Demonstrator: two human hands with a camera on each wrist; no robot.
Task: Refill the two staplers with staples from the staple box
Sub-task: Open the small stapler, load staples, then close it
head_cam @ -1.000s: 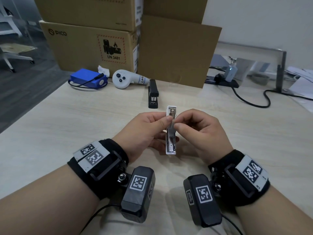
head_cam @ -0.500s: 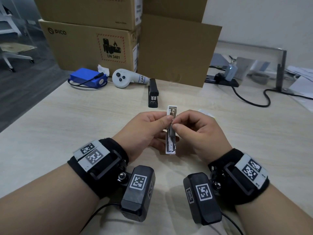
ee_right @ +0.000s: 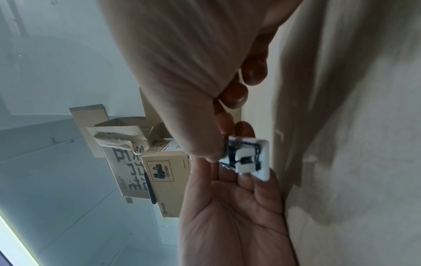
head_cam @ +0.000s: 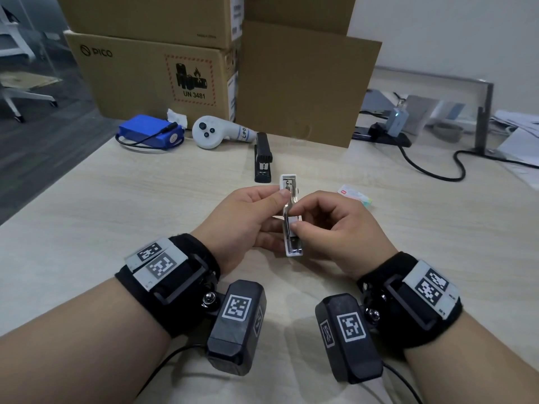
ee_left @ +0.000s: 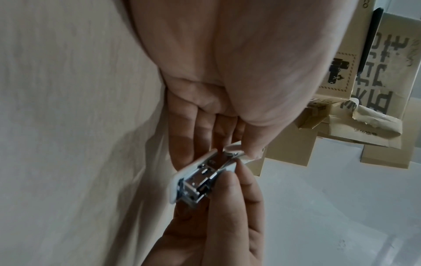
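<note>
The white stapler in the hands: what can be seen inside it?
Inside the opened white stapler, held by left hand and right hand, bare metal channel parts show. Whether staples lie inside cannot be told; fingers cover its middle.

Both forearms bare. Black wrist straps (head_cam: 186, 275) w/ white fiducial tags; black cam modules (head_cam: 237, 325) tagged, thin black cables.

I hold the small white stapler (head_cam: 291, 220) open between my hands, its metal staple channel bared and pointing to twelve o'clock. The black stapler (head_cam: 263, 157) lies shut on the desk at twelve. The staple box (head_cam: 355, 196) rests at two o'clock.
</note>
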